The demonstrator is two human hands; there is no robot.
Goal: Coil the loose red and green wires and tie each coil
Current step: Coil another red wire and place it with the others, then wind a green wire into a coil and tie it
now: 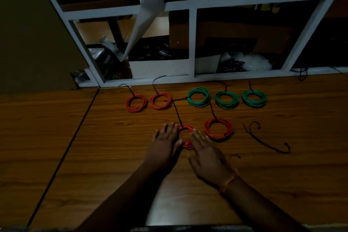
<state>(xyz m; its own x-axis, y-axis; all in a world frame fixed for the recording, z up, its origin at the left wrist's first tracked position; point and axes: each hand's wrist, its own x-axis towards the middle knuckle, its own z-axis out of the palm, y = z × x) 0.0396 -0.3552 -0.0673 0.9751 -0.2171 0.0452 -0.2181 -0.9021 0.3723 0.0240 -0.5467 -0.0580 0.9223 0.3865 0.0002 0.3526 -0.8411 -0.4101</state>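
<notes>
A red wire coil (185, 137) lies on the wooden table (94, 156), with a black tie string running up from it. My left hand (165, 143) lies flat with straight fingers over the coil's left side. My right hand (207, 154) lies flat over its right side. Another tied red coil (218, 129) sits just to the right. Two tied red coils (136, 103) (161, 100) and three green coils (199, 97) (226, 100) (254, 98) form a row further back, each with a black string.
A loose black string (263, 141) lies on the table to the right. White-framed shelves (192, 43) with boxes and clutter stand behind the table. A seam (75, 128) splits the tabletop at the left.
</notes>
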